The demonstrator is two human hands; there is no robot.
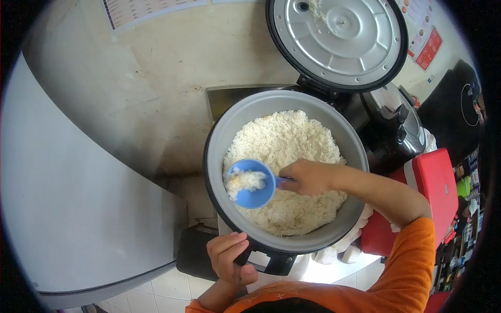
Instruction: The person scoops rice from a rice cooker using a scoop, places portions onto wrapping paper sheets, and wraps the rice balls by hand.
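A large round cooker pot [352, 138] holds white rice [287, 135]. My right hand [308, 177] reaches over the pot from the right, its fingers wrapped round the handle of a blue scoop [254, 199]. Some rice lies in the scoop's bowl, which is over the left part of the rice. At the pot's front left edge, my left hand [229, 256] has its fingers curled on the rim beside the black side handle [279, 264]. The cooker's metal lid [342, 31] stands open behind the pot.
A pale, smooth appliance or panel [88, 198] fills the left side. To the right are a red box [436, 182] and a black and silver appliance [391, 122]. A wall [156, 68] with posted sheets is behind. A black object [195, 253] lies near my left hand.
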